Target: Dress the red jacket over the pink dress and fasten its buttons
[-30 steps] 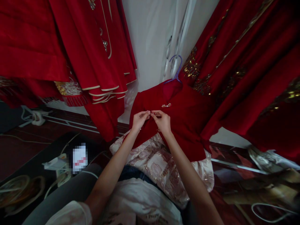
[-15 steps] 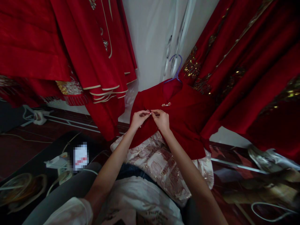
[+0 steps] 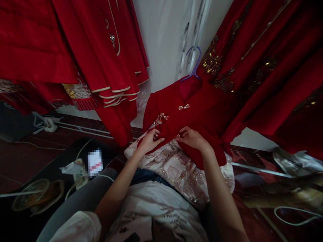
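A deep-red soft-cloth garment (image 3: pixel 199 117) is spread at the centre of the view, its collar end threaded with a purple wire-like hanger (image 3: pixel 195 68) at one o'clock. A pale pink-and-white shiny brocade cloth (image 3: pixel 174 164) is overlapped by its lower edge, between five and six o'clock.

The left hand (image 3: pixel 149 142), at seven o'clock, is held half open against one front edge, fingers bent and thumb spread; whether cloth is gripped cannot be told. By the right hand (image 3: pixel 192 137), at four o'clock, the other front edge is touched at a small beaded ornament (image 3: pixel 178 136), thumb and finger close together; the firmness of the hold cannot be judged.

The garment is judged light, limp and easily creased, the beadwork delicate. It is best held by the cloth just beside the beads, not by the dangling strands.
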Available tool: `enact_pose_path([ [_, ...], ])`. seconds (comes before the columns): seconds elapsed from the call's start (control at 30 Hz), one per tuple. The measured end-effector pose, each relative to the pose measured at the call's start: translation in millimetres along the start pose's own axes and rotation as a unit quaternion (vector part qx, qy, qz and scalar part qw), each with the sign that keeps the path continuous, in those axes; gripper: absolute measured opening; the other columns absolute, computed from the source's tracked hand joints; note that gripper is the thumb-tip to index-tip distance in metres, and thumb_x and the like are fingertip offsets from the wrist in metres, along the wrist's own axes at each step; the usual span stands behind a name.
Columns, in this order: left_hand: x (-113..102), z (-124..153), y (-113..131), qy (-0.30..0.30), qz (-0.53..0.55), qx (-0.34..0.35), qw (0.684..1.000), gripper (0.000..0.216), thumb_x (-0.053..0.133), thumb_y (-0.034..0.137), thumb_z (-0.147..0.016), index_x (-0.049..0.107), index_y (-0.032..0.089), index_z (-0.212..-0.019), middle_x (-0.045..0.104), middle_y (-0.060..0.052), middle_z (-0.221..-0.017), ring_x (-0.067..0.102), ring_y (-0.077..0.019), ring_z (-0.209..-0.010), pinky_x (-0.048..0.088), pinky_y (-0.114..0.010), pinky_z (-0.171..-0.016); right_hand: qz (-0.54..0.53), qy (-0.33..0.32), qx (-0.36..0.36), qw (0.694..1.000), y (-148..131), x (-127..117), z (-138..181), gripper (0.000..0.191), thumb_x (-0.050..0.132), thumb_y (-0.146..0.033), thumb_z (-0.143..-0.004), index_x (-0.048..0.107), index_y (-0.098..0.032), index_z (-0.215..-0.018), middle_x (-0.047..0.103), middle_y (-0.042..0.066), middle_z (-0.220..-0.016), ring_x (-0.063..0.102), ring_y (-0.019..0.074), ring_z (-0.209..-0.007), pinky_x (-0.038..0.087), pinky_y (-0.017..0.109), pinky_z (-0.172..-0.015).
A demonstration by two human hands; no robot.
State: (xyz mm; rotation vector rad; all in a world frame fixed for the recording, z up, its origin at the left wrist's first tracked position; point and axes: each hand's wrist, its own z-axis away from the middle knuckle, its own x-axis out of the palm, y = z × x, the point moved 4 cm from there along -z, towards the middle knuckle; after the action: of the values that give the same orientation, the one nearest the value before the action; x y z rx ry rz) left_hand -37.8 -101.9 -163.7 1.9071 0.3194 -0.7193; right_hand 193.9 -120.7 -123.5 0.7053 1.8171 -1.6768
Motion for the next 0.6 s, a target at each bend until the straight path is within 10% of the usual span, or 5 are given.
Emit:
enact_pose_path([
  [0.13, 0.9, -14.1, 24.0, 0.044, -0.063, -0.008, 0.997, 0.013, 0.062, 0.018, -0.077, 0.058, 0.019, -0.089, 0.061, 0.001, -0.070, 0.057, -0.0132, -0.064, 0.044, -0.026, -0.064, 0.087, 0.065, -0.012, 0.994, -4.4, 18.2, -8.4, 0.029, 0.071, -0.016, -0.065, 0.054, -0.018, -0.089, 0.063, 0.003, -0.078, 0.059, 0.0147, -0.070, 0.043, 0.025, -0.065],
  [0.3, -5.3, -21.6, 54.1, 0.156, 0.024, 0.017, 0.987, 0.014, 0.061, 0.019, -0.079, 0.054, 0.020, -0.091, 0.058, 0.003, -0.070, 0.057, -0.0105, -0.062, 0.045, -0.022, -0.062, -0.063, 0.008, -0.024, 0.998, -1.1, 11.0, -12.4, 0.023, 0.067, -0.015, -0.063, 0.052, -0.020, -0.080, 0.056, -0.004, -0.068, 0.054, 0.0112, -0.063, 0.042, 0.022, -0.062],
  [0.6, 29.0, -2.1, 36.6, 0.147, 0.137, 0.007, 0.980, 0.020, 0.065, 0.022, -0.079, 0.051, 0.020, -0.094, 0.059, 0.003, -0.075, 0.059, -0.0098, -0.066, 0.049, -0.021, -0.063, -0.196, -0.012, -0.091, 0.976, -39.2, -25.1, 15.3, 0.036, 0.078, -0.032, -0.063, 0.057, -0.019, -0.088, 0.061, -0.001, -0.078, 0.056, 0.0108, -0.066, 0.047, 0.024, -0.063],
])
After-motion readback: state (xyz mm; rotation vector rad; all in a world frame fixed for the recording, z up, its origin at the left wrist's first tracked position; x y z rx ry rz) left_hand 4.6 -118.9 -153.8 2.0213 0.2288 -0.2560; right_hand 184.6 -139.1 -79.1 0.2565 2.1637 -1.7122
